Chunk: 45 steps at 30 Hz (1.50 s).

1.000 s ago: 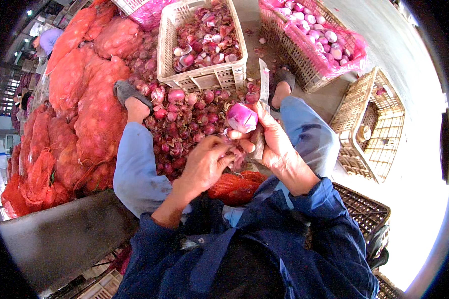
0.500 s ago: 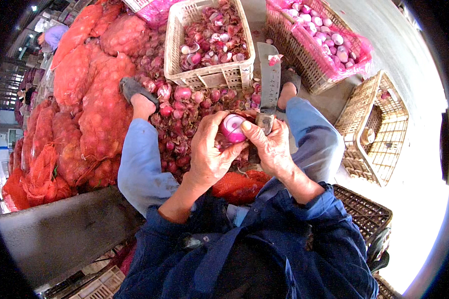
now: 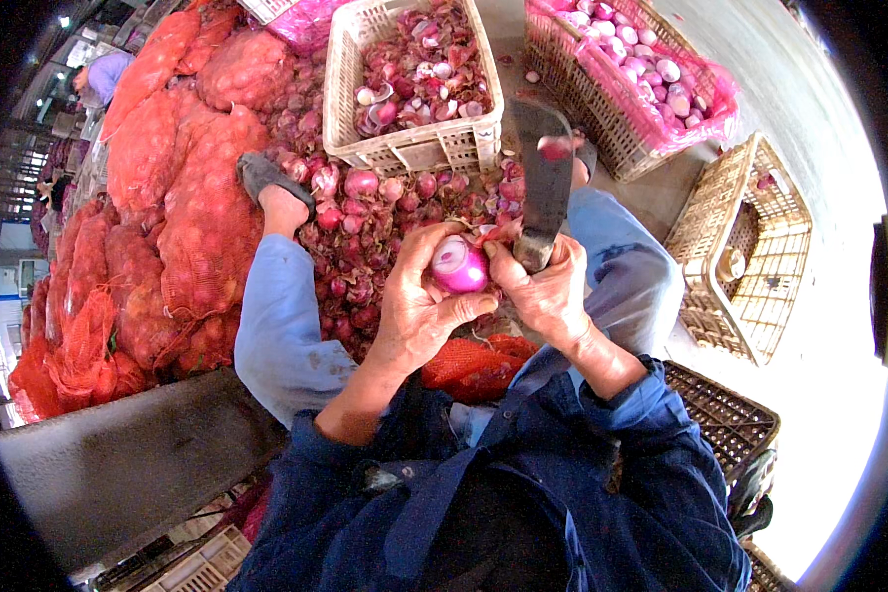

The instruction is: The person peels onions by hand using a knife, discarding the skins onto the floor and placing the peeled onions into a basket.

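Observation:
My left hand point(image 3: 416, 301) is wrapped round a red onion point(image 3: 461, 264), whose cut pale end faces up and whose bared side is shiny purple. My right hand point(image 3: 551, 294) grips a broad knife point(image 3: 545, 187) low down near its handle; the dark blade points away from me, with a bit of onion stuck to it. The right thumb and fingers pinch a strip of reddish skin at the onion's right side. Beneath both hands, unpeeled red onions point(image 3: 360, 185) lie heaped on the ground between my feet.
Ahead stands a cream crate point(image 3: 414, 151) of skins and trimmings. At the far right, a crate point(image 3: 602, 123) lined with pink plastic holds peeled onions. An openwork crate point(image 3: 740, 247) lies tilted on the right. Full red mesh sacks point(image 3: 207, 207) are piled at left; a person bends far behind.
The knife blade has turned, from bright to dark. The onion has rolled in my left hand, showing more bared purple side. My right hand now draws skin away from it.

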{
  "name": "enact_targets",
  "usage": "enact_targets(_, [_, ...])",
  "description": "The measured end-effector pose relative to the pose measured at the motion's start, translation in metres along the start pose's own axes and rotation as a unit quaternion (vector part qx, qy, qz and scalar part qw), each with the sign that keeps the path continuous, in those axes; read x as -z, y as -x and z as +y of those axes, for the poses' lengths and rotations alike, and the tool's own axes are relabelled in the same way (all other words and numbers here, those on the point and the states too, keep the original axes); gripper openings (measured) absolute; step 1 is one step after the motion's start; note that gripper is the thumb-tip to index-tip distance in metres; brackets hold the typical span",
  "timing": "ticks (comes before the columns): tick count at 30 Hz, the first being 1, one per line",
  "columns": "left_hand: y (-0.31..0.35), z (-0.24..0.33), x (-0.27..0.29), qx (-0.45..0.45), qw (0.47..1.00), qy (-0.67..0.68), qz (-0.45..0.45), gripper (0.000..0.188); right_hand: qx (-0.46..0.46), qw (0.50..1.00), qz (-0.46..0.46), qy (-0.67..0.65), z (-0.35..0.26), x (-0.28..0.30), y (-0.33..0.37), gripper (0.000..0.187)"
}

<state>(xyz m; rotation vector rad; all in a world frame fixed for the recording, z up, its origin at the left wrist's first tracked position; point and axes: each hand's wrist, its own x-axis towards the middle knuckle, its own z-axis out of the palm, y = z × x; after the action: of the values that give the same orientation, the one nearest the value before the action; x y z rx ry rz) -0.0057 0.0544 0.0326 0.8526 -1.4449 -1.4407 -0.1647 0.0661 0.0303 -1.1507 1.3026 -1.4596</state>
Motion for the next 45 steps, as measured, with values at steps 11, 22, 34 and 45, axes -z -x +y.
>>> enact_targets(11, [-0.003,-0.005,0.016,0.14,0.95,0.278,-0.001,0.057,-0.046,0.999,-0.02,0.0,0.0,-0.002,-0.004,0.01])
enact_targets(22, [-0.004,-0.015,0.026,0.183,0.908,0.376,-0.028,0.058,-0.139,0.977,-0.065,-0.15,-0.004,-0.002,-0.017,0.011])
enact_targets(34, [-0.005,0.001,0.024,0.044,0.967,0.245,0.057,0.068,0.207,0.889,-0.114,0.391,0.0,0.023,0.004,0.044])
enact_targets(45, [-0.001,0.014,0.019,0.095,0.969,0.22,0.067,0.064,0.311,0.849,-0.138,0.404,0.02,0.023,-0.019,0.038])
